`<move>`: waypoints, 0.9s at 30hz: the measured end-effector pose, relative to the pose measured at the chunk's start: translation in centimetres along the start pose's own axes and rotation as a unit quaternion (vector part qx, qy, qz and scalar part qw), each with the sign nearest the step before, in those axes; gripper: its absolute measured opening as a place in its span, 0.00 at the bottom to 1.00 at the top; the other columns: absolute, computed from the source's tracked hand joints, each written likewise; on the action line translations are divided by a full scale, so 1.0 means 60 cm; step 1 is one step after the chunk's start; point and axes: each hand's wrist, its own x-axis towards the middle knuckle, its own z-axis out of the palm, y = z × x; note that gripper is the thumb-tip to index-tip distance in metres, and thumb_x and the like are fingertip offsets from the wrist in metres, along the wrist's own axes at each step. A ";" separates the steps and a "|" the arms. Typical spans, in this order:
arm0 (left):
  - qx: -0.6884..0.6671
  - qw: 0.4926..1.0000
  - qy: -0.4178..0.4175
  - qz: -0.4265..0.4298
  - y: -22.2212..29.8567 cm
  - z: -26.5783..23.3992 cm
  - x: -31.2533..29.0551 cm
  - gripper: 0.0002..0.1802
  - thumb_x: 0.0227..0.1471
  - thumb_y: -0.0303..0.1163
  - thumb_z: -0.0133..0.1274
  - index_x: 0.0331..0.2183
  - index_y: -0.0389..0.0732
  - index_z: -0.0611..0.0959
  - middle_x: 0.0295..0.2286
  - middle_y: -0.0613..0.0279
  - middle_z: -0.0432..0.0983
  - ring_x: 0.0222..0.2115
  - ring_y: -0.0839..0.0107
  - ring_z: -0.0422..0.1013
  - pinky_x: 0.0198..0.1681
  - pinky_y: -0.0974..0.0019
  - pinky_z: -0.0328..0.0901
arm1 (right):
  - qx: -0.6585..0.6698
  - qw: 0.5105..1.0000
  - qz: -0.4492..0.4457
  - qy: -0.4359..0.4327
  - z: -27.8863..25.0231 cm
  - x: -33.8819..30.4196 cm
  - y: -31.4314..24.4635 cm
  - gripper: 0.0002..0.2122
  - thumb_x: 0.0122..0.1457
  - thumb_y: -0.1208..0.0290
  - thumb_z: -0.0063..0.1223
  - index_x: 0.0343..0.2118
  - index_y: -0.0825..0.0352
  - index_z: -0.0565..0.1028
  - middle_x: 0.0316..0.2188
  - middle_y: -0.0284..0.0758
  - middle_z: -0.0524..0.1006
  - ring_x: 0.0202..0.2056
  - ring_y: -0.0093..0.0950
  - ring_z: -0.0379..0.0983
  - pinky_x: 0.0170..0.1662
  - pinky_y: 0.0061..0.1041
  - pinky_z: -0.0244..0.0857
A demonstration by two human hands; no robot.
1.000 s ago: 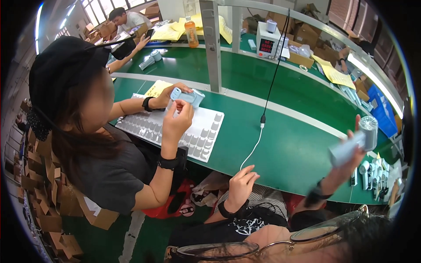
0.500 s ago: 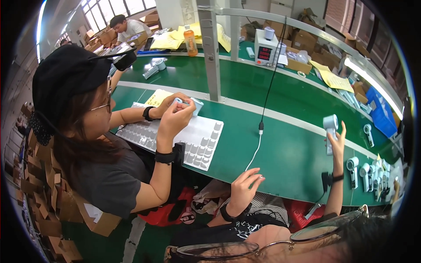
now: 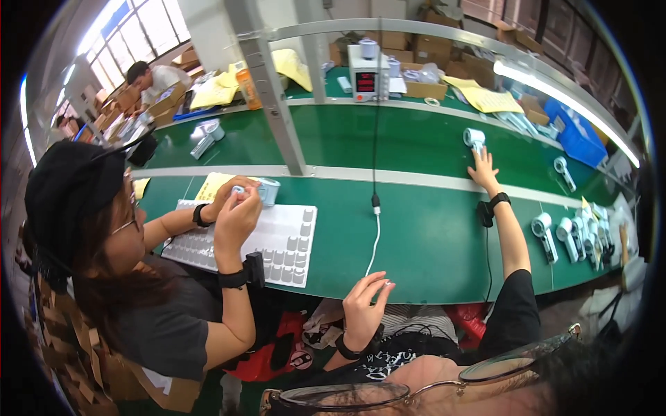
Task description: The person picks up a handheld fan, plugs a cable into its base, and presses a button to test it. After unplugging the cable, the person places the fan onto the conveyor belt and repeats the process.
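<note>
Far out, the right hand (image 3: 483, 166) lies flat on the green bench (image 3: 423, 236), fingers spread, touching a small white handheld device (image 3: 474, 138).

Its round head points away from the person, long axis running roughly front to back, just past the pale strip. Bare bench lies open on both sides. Left hand (image 3: 366, 305) hovers loosely curled, holding nothing, at the near edge beside the hanging white cable (image 3: 375, 229).

Bright, even light fills the scene. Windows (image 3: 139, 35) glare white far left of the green table (image 3: 416, 229), and a lamp strip (image 3: 562, 104) burns above its right end. Shadows are soft. Edges bend and darken toward the rim; glasses (image 3: 430, 385) below the table blur.
</note>
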 end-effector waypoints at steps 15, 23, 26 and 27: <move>-0.001 0.999 -0.039 0.010 -0.019 0.036 -0.014 0.07 0.50 0.25 0.57 0.33 0.33 0.80 0.33 0.55 0.79 0.33 0.58 0.76 0.36 0.64 0.69 | 0.035 0.933 -0.257 -0.250 -0.124 -0.343 -0.048 0.38 0.56 0.46 0.51 0.65 0.53 0.49 0.67 0.42 0.40 0.68 0.44 0.32 0.62 0.62 0.30; 0.028 0.997 -0.048 0.052 -0.074 0.077 -0.033 0.07 0.50 0.27 0.56 0.32 0.34 0.80 0.34 0.58 0.78 0.36 0.58 0.73 0.38 0.61 0.68 | 0.074 0.943 -0.255 -0.200 -0.117 -0.357 -0.045 0.38 0.56 0.49 0.52 0.66 0.55 0.49 0.68 0.39 0.41 0.68 0.41 0.32 0.64 0.56 0.23; 0.084 0.988 -0.012 0.125 -0.078 0.096 -0.037 0.06 0.49 0.26 0.56 0.31 0.35 0.80 0.34 0.59 0.78 0.34 0.59 0.73 0.37 0.62 0.67 | 0.078 0.946 -0.246 -0.194 -0.114 -0.362 -0.035 0.37 0.57 0.50 0.52 0.66 0.55 0.49 0.68 0.38 0.41 0.68 0.41 0.32 0.64 0.55 0.24; 0.078 0.988 -0.021 0.130 -0.079 0.098 -0.034 0.06 0.49 0.26 0.56 0.31 0.35 0.80 0.34 0.59 0.78 0.34 0.59 0.73 0.37 0.62 0.67 | 0.078 0.945 -0.250 -0.196 -0.114 -0.360 -0.036 0.37 0.57 0.49 0.52 0.66 0.55 0.49 0.68 0.38 0.40 0.68 0.40 0.32 0.64 0.55 0.23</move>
